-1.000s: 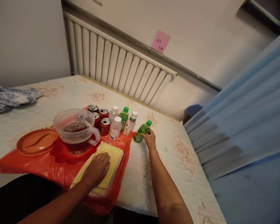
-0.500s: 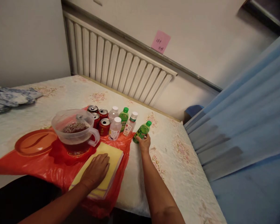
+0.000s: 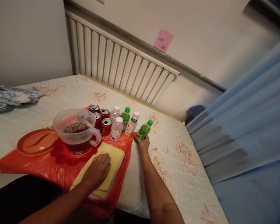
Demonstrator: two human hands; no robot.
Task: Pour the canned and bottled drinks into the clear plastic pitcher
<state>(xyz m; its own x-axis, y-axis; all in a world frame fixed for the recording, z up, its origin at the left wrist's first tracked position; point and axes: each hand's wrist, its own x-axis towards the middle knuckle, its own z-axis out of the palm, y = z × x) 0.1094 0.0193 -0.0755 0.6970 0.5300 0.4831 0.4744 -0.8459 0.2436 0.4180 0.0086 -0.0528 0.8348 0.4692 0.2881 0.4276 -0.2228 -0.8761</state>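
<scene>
My left hand lies flat on a folded yellow cloth, fingers stretched out. My right hand is closed around the lower part of a green-capped drink bottle, which leans to the right beside the red plastic sheet. Left of that bottle stand a clear bottle with a white cap, a second green bottle, two small white-capped bottles and several red drink cans. A clear plastic jug of foamy brown liquid rests on a red scalloped plate.
An orange oval lid lies left of the jug. Crumpled blue-and-white fabric sits at the far left of the floral tablecloth. A radiator and wall stand behind; a blue curtain hangs at the right.
The whole view has shifted slightly. My right hand has slid a little lower on the green bottle, and my left hand keeps its place on the cloth.
</scene>
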